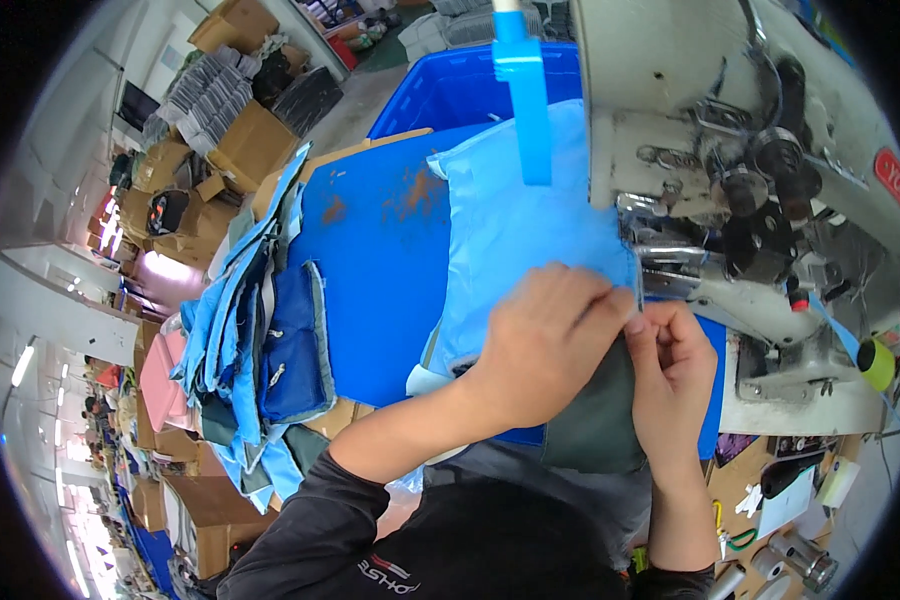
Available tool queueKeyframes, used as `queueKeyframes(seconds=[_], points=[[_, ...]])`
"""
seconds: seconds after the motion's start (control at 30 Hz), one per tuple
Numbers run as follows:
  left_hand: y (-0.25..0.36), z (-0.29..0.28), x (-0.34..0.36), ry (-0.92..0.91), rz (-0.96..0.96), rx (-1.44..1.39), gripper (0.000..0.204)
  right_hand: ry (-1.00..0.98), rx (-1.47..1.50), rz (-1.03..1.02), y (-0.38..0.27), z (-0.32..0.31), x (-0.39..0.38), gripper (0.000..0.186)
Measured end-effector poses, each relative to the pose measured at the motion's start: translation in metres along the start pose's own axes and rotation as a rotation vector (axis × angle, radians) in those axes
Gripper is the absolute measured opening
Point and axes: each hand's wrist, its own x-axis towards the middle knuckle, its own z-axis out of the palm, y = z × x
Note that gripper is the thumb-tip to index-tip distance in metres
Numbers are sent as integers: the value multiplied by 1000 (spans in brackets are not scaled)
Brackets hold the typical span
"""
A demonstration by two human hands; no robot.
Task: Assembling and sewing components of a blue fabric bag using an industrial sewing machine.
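Light blue fabric (515, 225) lies spread over the blue work surface, its right edge at the metal parts of an industrial sewing machine (670, 250). A dark green fabric piece (600, 420) hangs below it toward my lap. My left hand (550, 345) rests on the light blue fabric with bent fingers, thumb and fingertips closed at its right edge. Beside it my right hand (675, 365) pinches the fabric edge just below the machine's metal parts. Both hands' fingertips almost meet there. The exact layers between them are hidden.
Stacked blue fabric pieces (295, 345), some with zippers, lie at the left of the blue work surface (380, 260). A bright blue strip (530, 120) hangs over the fabric. Behind stands a blue crate (460, 85). Green-handled scissors (742, 540) and thread spools (770, 562) lie lower right.
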Motion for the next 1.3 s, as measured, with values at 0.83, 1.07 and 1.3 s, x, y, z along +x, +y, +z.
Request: queueKeyframes(seconds=[0.83, 1.07, 1.3], points=[[-5, 27, -1, 194, 110, -17, 31, -60, 84, -14, 11, 2, 10, 5], [-24, 34, 5, 166, 150, -33, 27, -27, -6, -27, 8, 4, 23, 5], [-23, 20, -16, 194, 120, 28, 34, -23, -27, 48, 5, 2, 19, 5]])
